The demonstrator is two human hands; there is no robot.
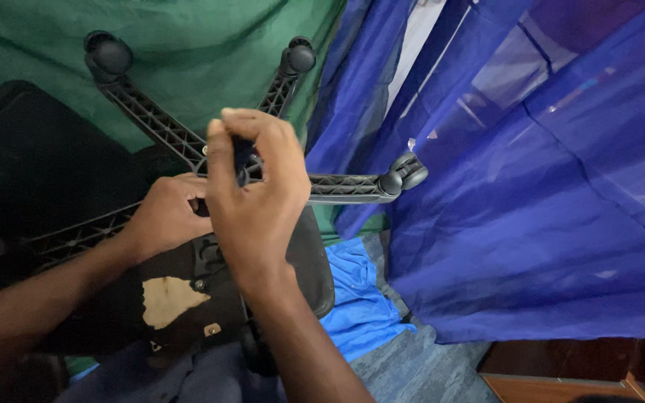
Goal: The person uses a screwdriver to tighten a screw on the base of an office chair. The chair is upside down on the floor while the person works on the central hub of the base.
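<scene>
Centrally, the right hand (251, 190) pinches a small dark tool (243, 158) at the hub of an upturned chair's ribbed black plastic base (337, 186) with round casters, while the left hand (166, 216) curls closed against the hub beside it, above the worn black seat (315, 261).

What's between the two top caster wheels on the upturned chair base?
Only green cloth shows between the left caster and the right caster in the head view.
</scene>
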